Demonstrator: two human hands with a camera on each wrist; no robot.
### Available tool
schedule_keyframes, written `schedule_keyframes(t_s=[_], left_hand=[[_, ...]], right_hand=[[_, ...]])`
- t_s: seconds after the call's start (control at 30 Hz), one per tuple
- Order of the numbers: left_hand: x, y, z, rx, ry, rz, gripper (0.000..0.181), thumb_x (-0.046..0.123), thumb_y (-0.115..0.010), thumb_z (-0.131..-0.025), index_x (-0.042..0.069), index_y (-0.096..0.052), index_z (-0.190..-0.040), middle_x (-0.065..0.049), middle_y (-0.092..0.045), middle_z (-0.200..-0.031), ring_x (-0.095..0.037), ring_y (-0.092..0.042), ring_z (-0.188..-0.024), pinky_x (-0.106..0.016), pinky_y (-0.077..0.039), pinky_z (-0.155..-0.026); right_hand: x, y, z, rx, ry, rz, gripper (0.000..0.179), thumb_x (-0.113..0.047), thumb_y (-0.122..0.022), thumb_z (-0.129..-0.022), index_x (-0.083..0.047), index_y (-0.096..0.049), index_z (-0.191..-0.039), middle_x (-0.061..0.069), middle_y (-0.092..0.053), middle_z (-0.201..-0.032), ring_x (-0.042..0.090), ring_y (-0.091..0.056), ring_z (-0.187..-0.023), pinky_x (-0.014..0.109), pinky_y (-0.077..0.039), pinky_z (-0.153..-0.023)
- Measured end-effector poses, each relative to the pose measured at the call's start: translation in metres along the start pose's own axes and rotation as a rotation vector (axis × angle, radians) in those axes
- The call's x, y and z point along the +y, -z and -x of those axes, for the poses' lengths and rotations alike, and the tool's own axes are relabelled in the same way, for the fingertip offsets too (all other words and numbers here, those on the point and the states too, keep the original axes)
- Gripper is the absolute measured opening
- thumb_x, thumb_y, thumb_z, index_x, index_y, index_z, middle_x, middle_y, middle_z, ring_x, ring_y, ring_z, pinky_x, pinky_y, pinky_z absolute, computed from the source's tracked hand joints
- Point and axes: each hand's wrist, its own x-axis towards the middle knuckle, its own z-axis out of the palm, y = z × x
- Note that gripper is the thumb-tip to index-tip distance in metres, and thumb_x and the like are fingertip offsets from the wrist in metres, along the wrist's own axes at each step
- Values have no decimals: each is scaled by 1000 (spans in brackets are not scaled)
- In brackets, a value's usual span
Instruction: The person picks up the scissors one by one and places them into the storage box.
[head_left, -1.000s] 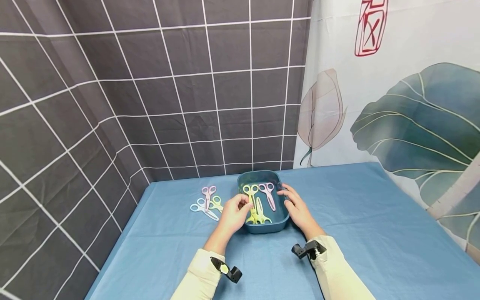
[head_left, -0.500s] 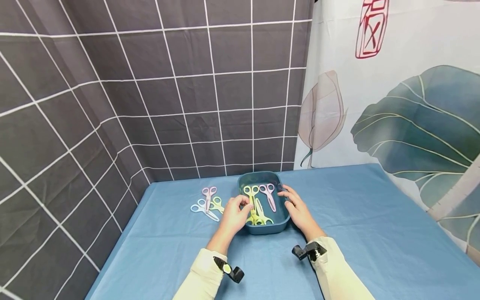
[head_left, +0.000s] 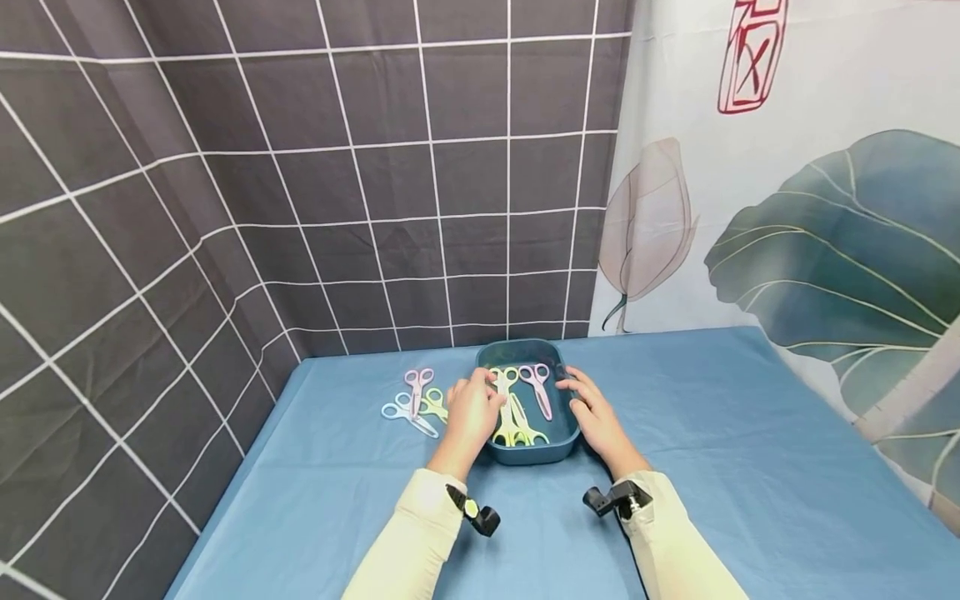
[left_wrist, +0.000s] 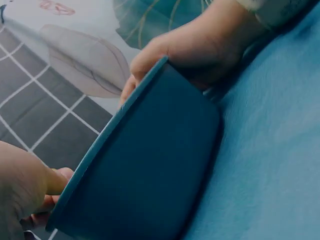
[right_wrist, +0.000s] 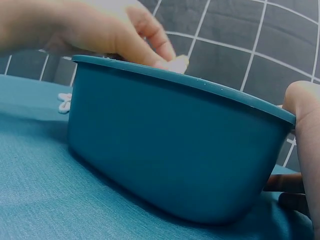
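Note:
A dark teal plastic bin [head_left: 534, 454] stands on the table with several yellow-green scissors [head_left: 521, 425] and one pink pair of scissors [head_left: 540, 395] inside. My left hand [head_left: 472, 412] reaches over its left rim and pinches yellow-green scissors near their handle loops. From the right wrist view, a pale yellowish tip [right_wrist: 179, 65] shows at these fingertips above the rim. On the bin's right side, my right hand [head_left: 598, 421] grips the wall, fingers bent over the rim. The bin wall hides the scissors in the left wrist view.
Left of the bin lie pink scissors [head_left: 415, 390], light blue scissors [head_left: 408, 416] and yellow-green scissors [head_left: 433, 404], partly overlapping. A blue cloth [head_left: 315, 467] covers the table. Behind it hang a dark grid-patterned curtain [head_left: 390, 192] and a white leaf-print cloth [head_left: 675, 75].
My left hand has shifted slightly forward and right, its fingers now up at the yellow-green handle loops. The right hand stays on the bin's right side.

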Motion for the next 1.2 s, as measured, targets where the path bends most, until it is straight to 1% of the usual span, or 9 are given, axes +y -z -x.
schedule_keyframes(t_s=[0.13,0.23,0.33,0.43,0.57,0.8,0.9,1.03,1.2], left_hand=[[5,-3,-11,-76,-34,-159,31,18,-82,-84,11,-63,-107,-3,-70,-77,-32,-59,-93,-47,-40,-97],[7,-5,-15,-165,-59,-265,25,21,-81,-86,13,-64,-102,-5,-72,-83,-31,-58,-94,-45,-41,-96],[8,-7,-19,-236,-94,-359,17,23,-80,-87,17,-66,-92,-1,-72,-84,-28,-58,-92,-43,-40,-93],[9,-10,-22,-285,-123,-455,12,24,-78,-88,19,-68,-84,3,-74,-84,-27,-58,-91,-43,-40,-91],[12,-13,-24,-340,-117,-547,7,21,-71,-89,19,-73,-82,2,-75,-86,-26,-57,-92,-43,-39,-88],[11,-21,-24,-382,-84,-617,11,14,-67,-88,19,-76,-84,0,-76,-93,-25,-56,-95,-44,-36,-88],[13,-25,-24,-408,-67,-650,14,15,-64,-90,19,-78,-89,0,-76,-101,-26,-58,-104,-48,-34,-99],[17,-27,-24,-436,-50,-683,21,15,-59,-94,20,-79,-98,0,-76,-110,-28,-57,-117,-55,-26,-113],[18,-26,-22,-429,-56,-688,22,15,-58,-95,20,-79,-100,0,-76,-110,-27,-57,-119,-55,-24,-117]], right_hand=[[-2,2,-1,6,9,-8,35,2,-44,-97,-3,-64,-126,15,-39,-158,40,-33,-146,58,-33,-110],[-2,2,0,2,1,0,36,2,-44,-97,-4,-65,-126,14,-39,-158,40,-33,-146,58,-33,-111],[-2,1,0,0,-1,0,36,2,-44,-98,-5,-65,-126,15,-39,-158,40,-33,-146,58,-33,-111],[-1,0,0,0,2,6,36,2,-44,-98,-5,-64,-127,16,-38,-158,40,-33,-146,59,-34,-110],[-1,-1,1,1,2,9,36,1,-44,-98,-6,-64,-126,15,-39,-158,40,-34,-146,59,-35,-109],[-2,-1,2,-7,1,-1,36,1,-44,-98,-5,-64,-127,14,-38,-159,40,-33,-146,59,-35,-110],[-2,-1,2,-7,1,-4,36,1,-44,-98,-6,-64,-127,14,-38,-159,40,-33,-146,59,-34,-110],[-2,0,2,-9,2,0,36,1,-44,-99,-7,-64,-127,14,-38,-159,40,-33,-146,60,-33,-111],[-1,1,1,-1,20,-4,35,2,-44,-98,-5,-64,-127,14,-39,-158,41,-33,-146,59,-34,-110]])
